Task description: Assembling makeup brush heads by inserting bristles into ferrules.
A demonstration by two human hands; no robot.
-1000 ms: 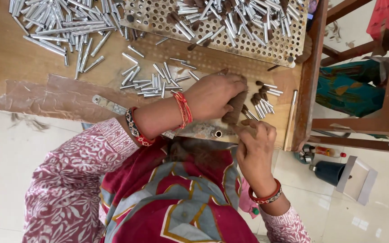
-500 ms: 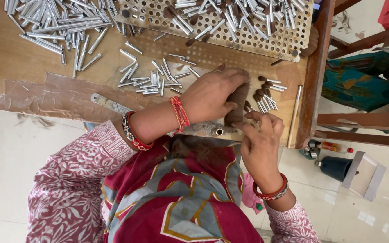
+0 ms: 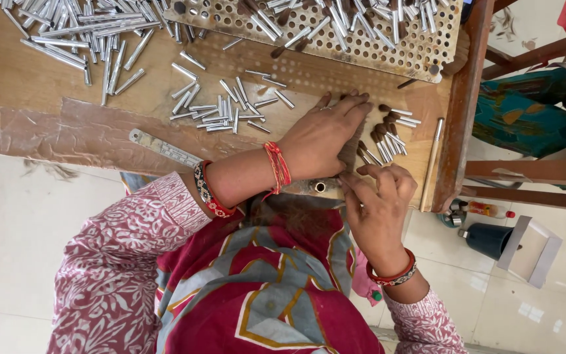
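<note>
I see my left hand lying flat over a brown hair tuft at the surface edge. My right hand pinches its near end; the tuft's long axis runs away from me, toward the filled ferrules.

A worn wooden table carries everything. At its far left lies a heap of silver metal tubes; a smaller scatter of short tubes sits mid-table. A perforated metal tray rests at the far right. A steel ruler lies along the near edge, with brown-tipped tubes to the right.
</note>
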